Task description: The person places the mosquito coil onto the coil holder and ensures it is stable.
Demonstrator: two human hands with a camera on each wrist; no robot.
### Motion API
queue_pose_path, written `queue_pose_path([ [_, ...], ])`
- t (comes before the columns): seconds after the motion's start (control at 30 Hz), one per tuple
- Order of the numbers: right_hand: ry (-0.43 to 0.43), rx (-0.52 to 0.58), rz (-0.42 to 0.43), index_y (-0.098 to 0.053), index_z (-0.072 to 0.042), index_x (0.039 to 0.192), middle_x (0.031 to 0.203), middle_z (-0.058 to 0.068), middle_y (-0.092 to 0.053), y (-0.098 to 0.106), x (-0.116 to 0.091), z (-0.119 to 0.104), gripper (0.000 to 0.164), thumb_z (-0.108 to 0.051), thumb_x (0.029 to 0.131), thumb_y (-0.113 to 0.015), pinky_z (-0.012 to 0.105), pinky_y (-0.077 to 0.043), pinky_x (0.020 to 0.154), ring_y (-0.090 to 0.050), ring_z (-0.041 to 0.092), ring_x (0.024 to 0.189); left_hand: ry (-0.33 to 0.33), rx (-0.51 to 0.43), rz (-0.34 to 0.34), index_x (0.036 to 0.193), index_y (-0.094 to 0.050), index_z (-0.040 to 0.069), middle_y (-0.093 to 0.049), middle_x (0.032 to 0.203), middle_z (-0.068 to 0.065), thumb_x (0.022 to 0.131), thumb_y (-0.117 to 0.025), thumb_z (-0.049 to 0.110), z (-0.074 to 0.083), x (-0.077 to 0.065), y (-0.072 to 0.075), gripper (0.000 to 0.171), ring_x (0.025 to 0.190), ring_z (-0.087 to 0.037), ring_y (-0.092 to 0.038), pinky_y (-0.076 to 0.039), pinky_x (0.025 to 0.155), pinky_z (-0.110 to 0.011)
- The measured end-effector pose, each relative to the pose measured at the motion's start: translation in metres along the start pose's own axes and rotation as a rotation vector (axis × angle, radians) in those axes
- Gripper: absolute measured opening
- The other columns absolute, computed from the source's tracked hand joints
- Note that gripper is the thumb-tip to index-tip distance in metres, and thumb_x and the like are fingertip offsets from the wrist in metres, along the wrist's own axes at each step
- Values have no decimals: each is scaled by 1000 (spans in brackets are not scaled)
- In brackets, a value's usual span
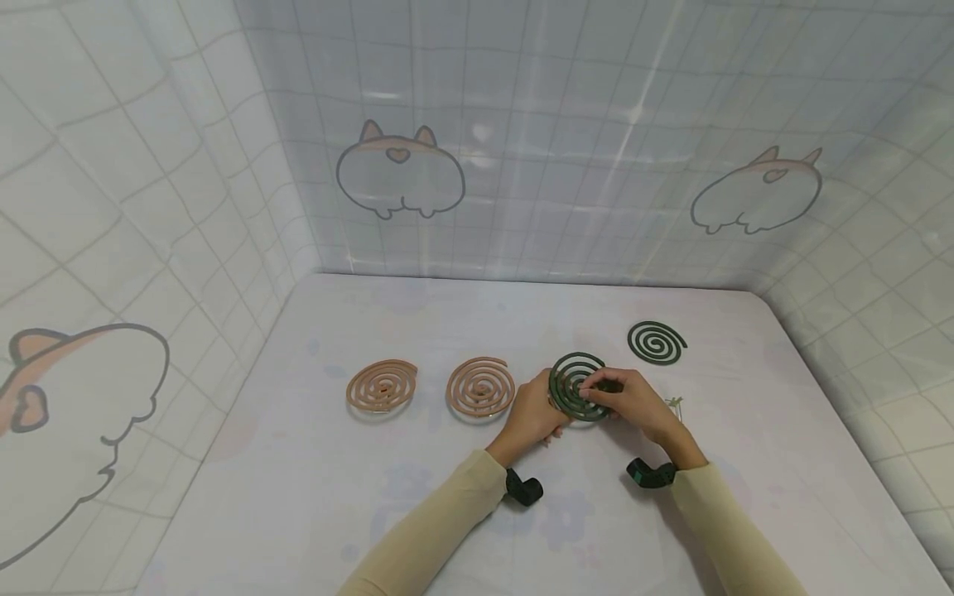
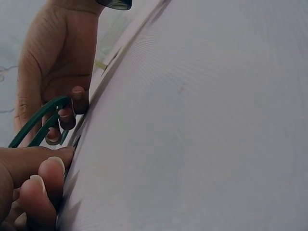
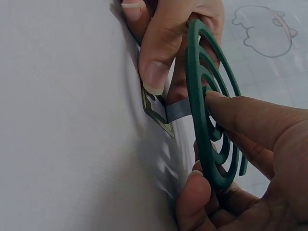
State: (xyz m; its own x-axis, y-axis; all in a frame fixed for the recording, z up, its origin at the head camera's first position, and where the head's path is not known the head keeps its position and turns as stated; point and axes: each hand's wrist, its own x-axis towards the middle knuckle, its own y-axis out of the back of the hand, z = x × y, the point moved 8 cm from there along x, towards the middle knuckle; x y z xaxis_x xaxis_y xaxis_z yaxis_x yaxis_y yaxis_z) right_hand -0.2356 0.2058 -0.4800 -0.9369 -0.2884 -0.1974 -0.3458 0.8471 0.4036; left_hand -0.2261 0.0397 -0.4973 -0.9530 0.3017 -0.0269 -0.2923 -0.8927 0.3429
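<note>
A green mosquito coil (image 1: 570,397) is held between the two hands, low over the table. My right hand (image 1: 633,403) pinches its centre with thumb and finger, other fingers below the rings, as the right wrist view shows. Beneath the coil, my left hand (image 1: 531,411) presses its thumb on the flat base of a small metal coil stand (image 3: 178,110), whose upright strip reaches up to the coil. In the left wrist view the coil's edge (image 2: 41,116) shows between both hands. The coil covers part of the left hand in the head view.
Two brown mosquito coils (image 1: 382,386) (image 1: 480,387) sit raised on stands to the left. Another green coil (image 1: 656,343) lies at the back right. A small thin stand (image 1: 674,406) is just right of the right hand. Tiled-pattern curtains (image 1: 522,232) enclose the white table (image 1: 298,497).
</note>
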Motion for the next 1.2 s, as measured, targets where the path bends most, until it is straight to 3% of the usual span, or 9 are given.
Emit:
queue_pose_path([
  [0.2, 8, -9, -27, -76, -14, 107, 103, 10, -67, 0, 1, -2, 18, -28, 96, -76, 33, -50, 56, -52, 21, 71, 25, -19, 3, 114, -52, 8, -59, 50, 0, 82, -78, 0, -1, 0, 1, 42, 34, -10, -54, -48, 34, -33],
  [0.53, -5, -23, -30, -75, -15, 107, 99, 9, -65, 1, 2, -1, 17, -26, 95, -77, 32, -50, 57, -50, 22, 73, 33, -31, -25, 139, -42, 13, -64, 58, -1, 83, -85, 11, -5, -1, -1, 71, 40, -13, -59, -50, 37, -33],
  [0.6, 0, -27, -25, -75, -15, 108, 97, 10, -62, 1, 2, -1, 18, -28, 94, -77, 33, -50, 57, -49, 22, 73, 35, -34, -46, 143, -40, 15, -68, 68, -2, 81, -88, 14, -5, -1, -1, 79, 43, -16, -61, -52, 41, -34],
  [0.67, 3, -27, -18, -75, -16, 107, 97, 11, -61, 1, 2, -1, 18, -29, 94, -77, 33, -51, 57, -49, 22, 73, 29, 2, -59, 148, -37, 17, -73, 90, -4, 78, -91, 20, -5, -2, 1, 88, 59, -13, -66, -56, 54, -32],
  [0.77, 14, -25, -14, -75, -16, 109, 98, 12, -60, 1, 1, -1, 19, -29, 95, -77, 34, -51, 57, -50, 23, 73, 22, 36, -81, 155, -31, 20, -68, 121, -8, 74, -94, 29, -3, -3, 3, 104, 74, -13, -67, -55, 75, -33],
  [0.83, 18, -20, -10, -75, -16, 109, 100, 12, -59, 1, 0, -1, 20, -30, 95, -77, 34, -52, 58, -50, 23, 74, 22, 51, -93, 159, -26, 20, -63, 132, -10, 73, -94, 35, -2, -5, 4, 111, 74, -12, -66, -52, 81, -31],
  [1.0, 25, -14, 7, -75, -16, 111, 106, 12, -58, 1, -1, -1, 23, -31, 94, -77, 35, -52, 58, -51, 24, 74, 43, 27, -101, 162, -19, 22, -67, 121, -13, 77, -91, 42, -3, -9, 4, 114, 44, -17, -60, -52, 68, -31],
  [1.13, 38, -6, 19, -75, -14, 114, 113, 13, -58, 1, -3, -1, 25, -29, 94, -77, 35, -53, 57, -51, 23, 74, 31, 29, -86, 162, -18, 22, -69, 113, -11, 80, -89, 41, -4, -10, 5, 110, 42, -16, -58, -51, 66, -29],
  [1.2, 47, 1, 23, -73, -11, 118, 116, 15, -58, 1, -4, -2, 27, -26, 95, -77, 35, -52, 57, -50, 22, 75, 31, 25, -89, 162, -18, 23, -72, 95, -8, 81, -89, 41, -4, -11, 5, 110, 42, -17, -58, -51, 63, -29],
])
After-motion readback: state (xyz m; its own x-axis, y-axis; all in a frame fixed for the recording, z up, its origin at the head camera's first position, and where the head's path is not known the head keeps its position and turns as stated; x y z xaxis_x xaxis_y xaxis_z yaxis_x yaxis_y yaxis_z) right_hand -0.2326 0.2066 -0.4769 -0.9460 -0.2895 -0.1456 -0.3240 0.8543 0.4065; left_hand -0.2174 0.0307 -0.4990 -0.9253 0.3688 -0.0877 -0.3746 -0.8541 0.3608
